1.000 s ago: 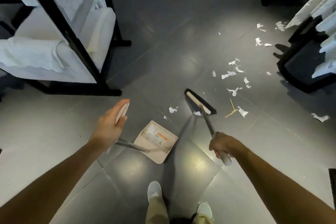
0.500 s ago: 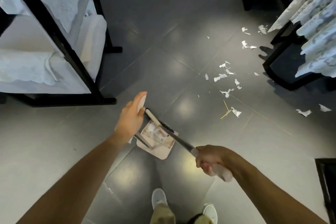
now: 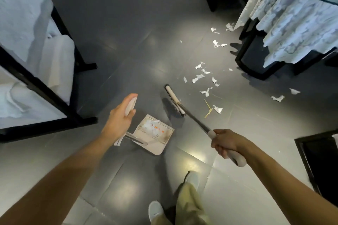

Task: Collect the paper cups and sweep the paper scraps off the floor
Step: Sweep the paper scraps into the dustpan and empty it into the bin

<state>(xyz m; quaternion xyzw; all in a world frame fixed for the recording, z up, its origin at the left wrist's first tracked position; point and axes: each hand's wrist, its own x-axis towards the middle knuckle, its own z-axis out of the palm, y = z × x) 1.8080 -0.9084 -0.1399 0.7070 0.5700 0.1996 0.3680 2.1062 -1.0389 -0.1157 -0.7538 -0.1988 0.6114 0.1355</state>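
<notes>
Head view of glossy grey tiled floor (image 3: 146, 33): torn white paper scraps (image 3: 198, 78) strewn near lace-draped round counter (image 3: 296, 23); left hand (image 3: 119, 120) gripping beige plastic dustpan (image 3: 159, 149) handle, right hand (image 3: 225, 142) clamped on black-bristled broom (image 3: 174, 101).

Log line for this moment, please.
left hand: grips beige plastic dustpan handle | right hand: grips grey-handled broom | white paper scraps: on floor, unswept

I read the floor (image 3: 139, 45) as dark, smooth, glossy tile that throws lamp glare. Dustpan (image 3: 157, 144): pale matt plastic with a bare metal stem. Broom (image 3: 193, 118): shiny metal shaft, smooth pale plastic grip and head, dark bristles. Paper scraps (image 3: 198, 78): white, torn, crumpled. Tablecloth (image 3: 292, 29), far right: patterned, lace-like cloth. Chair covers (image 3: 20, 14), left: white, rough-textured cloth on black frames (image 3: 36, 89); frame material unclear.
</notes>
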